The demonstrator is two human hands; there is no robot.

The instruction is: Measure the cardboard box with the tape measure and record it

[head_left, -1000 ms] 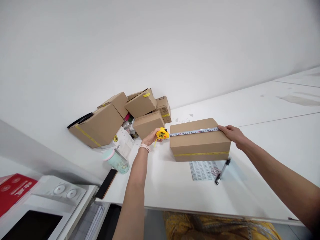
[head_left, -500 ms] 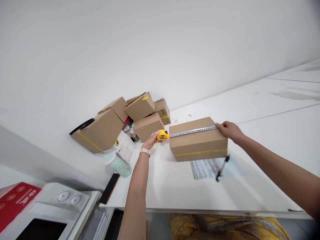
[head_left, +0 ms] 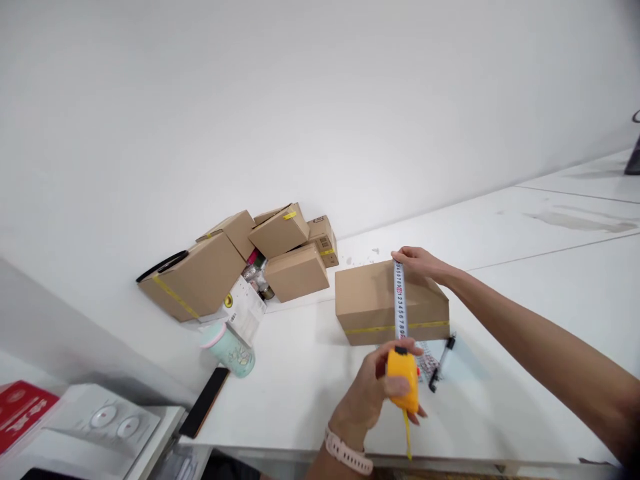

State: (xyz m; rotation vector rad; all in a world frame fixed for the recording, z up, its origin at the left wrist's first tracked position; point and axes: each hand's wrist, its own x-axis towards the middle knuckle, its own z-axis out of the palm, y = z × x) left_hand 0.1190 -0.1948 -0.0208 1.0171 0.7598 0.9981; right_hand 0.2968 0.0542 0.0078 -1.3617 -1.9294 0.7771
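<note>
My left hand (head_left: 367, 390) is wrapped round a yellow tape measure (head_left: 403, 379) in front of a cardboard box (head_left: 365, 297). From its case the white blade (head_left: 399, 300) runs across the short side of the box top and overhangs the near edge. At the far edge, my right hand (head_left: 420, 262) pinches the blade's end. A yellow strip (head_left: 373, 331) crosses the front of the box. A printed sheet (head_left: 427, 363), partly covered by the box and tape measure, lies in front, beside a black-and-clear pen (head_left: 442, 364).
Several cardboard boxes (head_left: 297, 275) are piled at the back left against the wall. Near them are papers (head_left: 245, 311), a mint tumbler (head_left: 230, 348) and a dark flat object (head_left: 205, 402). A white appliance with knobs (head_left: 103, 416) stands lower left.
The tape measure has turned from along the box's length to across its width. My left hand came right and nearer; my right hand shifted left to the far edge.
</note>
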